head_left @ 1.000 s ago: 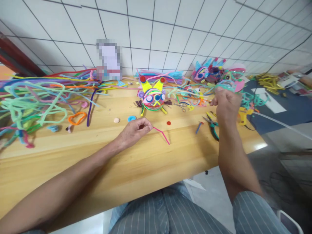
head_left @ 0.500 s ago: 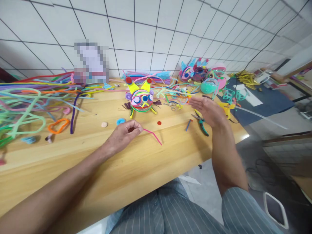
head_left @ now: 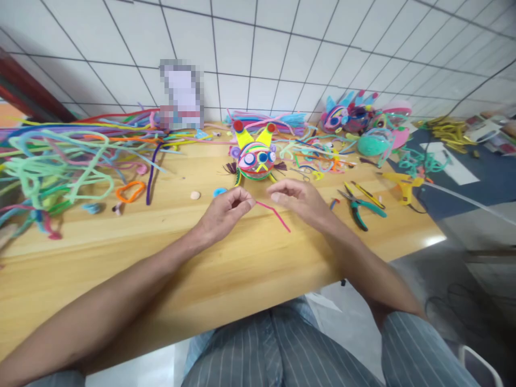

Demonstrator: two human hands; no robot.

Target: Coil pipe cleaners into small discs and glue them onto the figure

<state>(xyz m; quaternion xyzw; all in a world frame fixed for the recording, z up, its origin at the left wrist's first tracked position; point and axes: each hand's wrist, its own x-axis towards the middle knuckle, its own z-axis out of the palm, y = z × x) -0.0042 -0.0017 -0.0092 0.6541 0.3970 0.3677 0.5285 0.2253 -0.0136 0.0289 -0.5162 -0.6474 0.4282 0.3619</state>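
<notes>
Between thumb and fingers, my left hand (head_left: 229, 212) pinches one end of a bent pink pipe cleaner (head_left: 278, 214). The other end of it slants down to the right above the wooden table (head_left: 226, 269). My right hand (head_left: 298, 201) is just right of the pipe cleaner, fingers curved and apart from the thumb, with nothing seen in it. Behind both hands sits a colourful mask-like figure (head_left: 257, 158) with yellow horns and round eyes. A blue ring (head_left: 220, 192) lies partly hidden behind my left hand, beside a beige disc (head_left: 195, 195).
Pliers with teal handles (head_left: 358, 212), a yellow cutter knife (head_left: 368, 194) and a yellow glue gun (head_left: 405, 185) lie to the right. Tangled pipe cleaners (head_left: 60, 166) cover the left side. More finished figures (head_left: 374, 140) stand along the tiled wall.
My right hand has come left from beside the pliers to near the pink pipe cleaner. My left hand still pinches it. The view has turned, shifting everything rightward.
</notes>
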